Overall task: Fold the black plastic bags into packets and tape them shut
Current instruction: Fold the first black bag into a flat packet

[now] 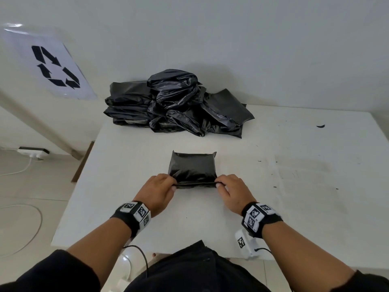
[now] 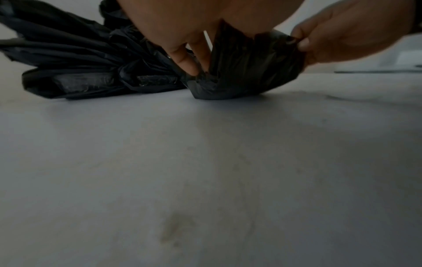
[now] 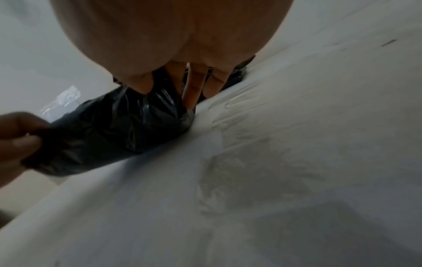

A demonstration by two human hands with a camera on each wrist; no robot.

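White table (image 1: 294,186) carries everything; at its far edge against the wall sits a heap of black plastic bags (image 1: 174,104), some flat-folded, some crumpled, well apart from the work spot. Near the middle front lies the bag in hand, a folded black packet (image 1: 192,167), roughly square, flat on the table, near edge lifted slightly. Left hand (image 1: 156,191) pinches the near-left corner between thumb and fingers; right hand (image 1: 230,191) pinches the near-right corner the same way, both grasping the plastic, wrists low over the table. Step in hand, as I judge it: a further fold, near edge about to roll away over the body of the packet. Next move calls for lifting both corners evenly, laying the flap flat, pressing out trapped air, then one hand holding it down while the other fetches tape. No tape roll visible in any view.
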